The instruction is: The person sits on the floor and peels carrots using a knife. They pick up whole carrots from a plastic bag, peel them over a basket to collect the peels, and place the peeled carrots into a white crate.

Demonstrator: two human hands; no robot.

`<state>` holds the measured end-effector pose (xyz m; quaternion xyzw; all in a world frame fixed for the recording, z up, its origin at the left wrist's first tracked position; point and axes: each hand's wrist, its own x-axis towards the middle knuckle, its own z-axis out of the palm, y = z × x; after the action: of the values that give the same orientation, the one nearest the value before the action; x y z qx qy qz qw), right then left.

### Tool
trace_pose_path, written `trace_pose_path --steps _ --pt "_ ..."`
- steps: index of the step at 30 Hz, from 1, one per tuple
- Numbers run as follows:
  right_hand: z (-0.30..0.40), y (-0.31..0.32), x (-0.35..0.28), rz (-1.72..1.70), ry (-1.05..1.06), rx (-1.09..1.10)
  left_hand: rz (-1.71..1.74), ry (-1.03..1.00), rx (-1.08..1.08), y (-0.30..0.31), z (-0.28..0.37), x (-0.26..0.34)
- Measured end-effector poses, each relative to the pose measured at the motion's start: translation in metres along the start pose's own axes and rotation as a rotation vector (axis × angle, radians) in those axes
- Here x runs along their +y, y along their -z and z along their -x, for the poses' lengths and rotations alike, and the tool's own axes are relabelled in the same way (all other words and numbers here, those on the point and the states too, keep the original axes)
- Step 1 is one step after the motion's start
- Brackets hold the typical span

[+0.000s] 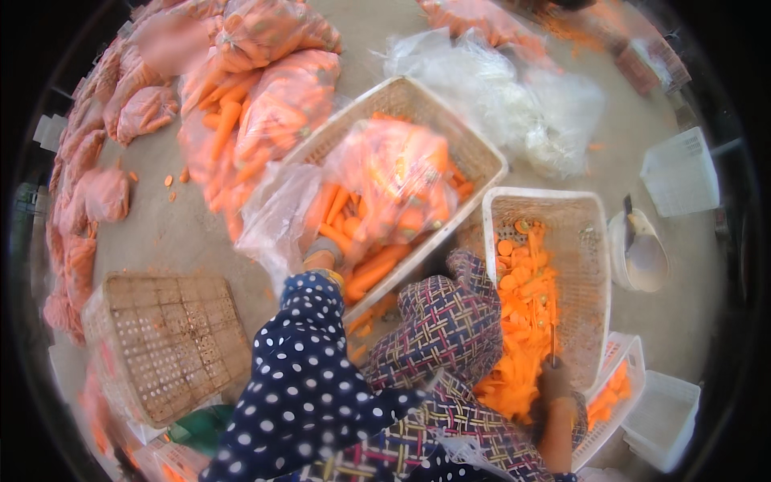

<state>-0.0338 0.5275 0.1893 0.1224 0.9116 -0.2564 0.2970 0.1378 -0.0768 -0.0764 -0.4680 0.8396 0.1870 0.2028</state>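
My left hand, in a grey glove, is at the mouth of a clear plastic bag full of whole carrots. Its fingers are partly hidden, so whether they grip the film or a carrot is unclear. The bag lies in a large plastic crate, with loose carrots along the near side. Low on the right, my right hand, in a dark glove, holds a knife with its thin blade pointing up. Beneath and beside it, carrot cuttings fill part of a second crate.
Bagged carrots are piled at upper left. A stained crate sits at lower left. Crumpled clear plastic lies beyond the crates. To the right are a white bucket with a dark-handled tool, a white crate and a pale bin.
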Motion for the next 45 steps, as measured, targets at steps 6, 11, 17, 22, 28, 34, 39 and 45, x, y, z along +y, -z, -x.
trace_pose_path --steps 6,11,17,22,28,34,39,45 --pt "0.023 0.003 -0.028 -0.566 -0.141 0.093 1.435 -0.026 -0.064 0.106 0.083 -0.013" --pt "0.03 0.013 -0.053 -0.746 0.082 0.134 1.822 -0.581 0.028 0.18 0.186 0.051" --pt "0.141 0.005 -0.191 -1.129 0.674 -0.059 1.937 -0.746 -0.791 0.216 0.291 0.183" --pt "0.192 0.002 -0.208 -1.404 0.895 -0.13 1.407 -0.938 -0.692 0.174 0.366 0.267" --pt "0.135 0.018 -0.141 -1.587 0.562 0.098 0.497 -1.284 -0.369 0.164 0.444 0.269" --pt "0.08 0.029 -0.094 -1.502 0.341 0.356 0.963 -0.796 -1.063 0.137 0.443 0.267" --pt "0.15 -0.01 -0.115 -1.536 0.622 0.078 1.599 -0.19 -1.327 0.095 0.388 0.301" --pt "0.058 0.037 -0.108 -1.465 0.488 0.386 1.117 -0.475 -1.215 0.128 0.452 0.289"
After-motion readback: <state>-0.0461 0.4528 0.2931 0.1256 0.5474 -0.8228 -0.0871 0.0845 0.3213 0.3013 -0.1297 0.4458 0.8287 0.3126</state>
